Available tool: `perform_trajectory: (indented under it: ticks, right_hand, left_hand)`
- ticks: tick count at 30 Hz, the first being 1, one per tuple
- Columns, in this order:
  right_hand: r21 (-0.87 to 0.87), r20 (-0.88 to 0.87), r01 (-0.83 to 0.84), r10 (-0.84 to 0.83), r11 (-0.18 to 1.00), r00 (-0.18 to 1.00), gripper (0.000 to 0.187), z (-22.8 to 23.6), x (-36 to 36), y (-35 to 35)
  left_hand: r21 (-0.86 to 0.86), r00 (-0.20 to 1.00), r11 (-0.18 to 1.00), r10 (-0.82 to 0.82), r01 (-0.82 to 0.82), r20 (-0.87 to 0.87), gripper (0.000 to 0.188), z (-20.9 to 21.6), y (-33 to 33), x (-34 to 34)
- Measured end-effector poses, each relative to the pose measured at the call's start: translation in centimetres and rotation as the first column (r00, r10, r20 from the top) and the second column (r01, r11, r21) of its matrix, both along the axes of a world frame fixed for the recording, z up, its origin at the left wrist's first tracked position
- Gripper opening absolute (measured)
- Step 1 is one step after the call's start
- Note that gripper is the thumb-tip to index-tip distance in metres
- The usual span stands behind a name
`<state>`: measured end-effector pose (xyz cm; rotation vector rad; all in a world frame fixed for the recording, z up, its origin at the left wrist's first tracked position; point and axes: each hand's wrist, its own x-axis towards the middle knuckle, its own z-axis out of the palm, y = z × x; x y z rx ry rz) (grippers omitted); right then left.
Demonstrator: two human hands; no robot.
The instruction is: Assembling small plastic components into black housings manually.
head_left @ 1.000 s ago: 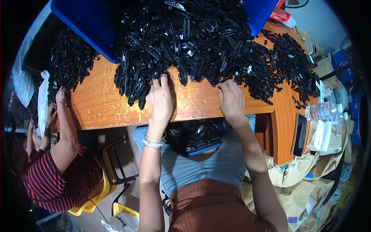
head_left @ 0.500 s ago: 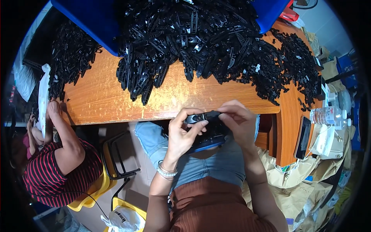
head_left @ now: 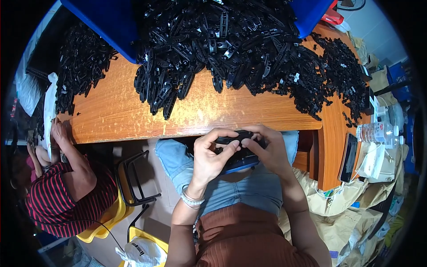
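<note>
A worn orange wooden table (head_left: 231, 111) fills the middle of the view, with a blue bin (head_left: 104, 22) at its far edge toward eleven o'clock. At eight o'clock a yellow chair (head_left: 109, 218) with a black metal frame stands on a pale tiled floor (head_left: 153, 178). Crumpled brown paper sacks (head_left: 351, 222) lie heaped at four o'clock, and a pale wall (head_left: 378, 26) shows at one o'clock.

Wooden table (head_left: 111, 111) carries a large heap of black plastic parts (head_left: 231, 40). Blue bin (head_left: 106, 18) at the far edge. Phone (head_left: 348, 156) and water bottle (head_left: 378, 132) to the right. Person in striped shirt (head_left: 66, 200) seated left on yellow chair (head_left: 106, 218).
</note>
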<state>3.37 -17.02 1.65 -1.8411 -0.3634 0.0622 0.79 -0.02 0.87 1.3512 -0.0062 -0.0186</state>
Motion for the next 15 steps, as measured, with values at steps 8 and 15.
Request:
perform_trajectory:
  ticks: [8,15]
  right_hand:
    - [0.216,-0.383,-0.147,0.222,0.965,0.897,0.018,-1.9,0.3,-1.3]
    - [-0.392,0.702,0.561,-0.157,0.729,0.694,0.017,-2.5,6.7,-4.7]
  left_hand:
    - [0.092,0.975,0.971,-0.218,0.222,-0.052,0.02,-0.6,2.2,-0.1]
    - [0.639,0.827,0.539,0.235,-0.548,0.511,0.014,0.2,6.9,3.5]
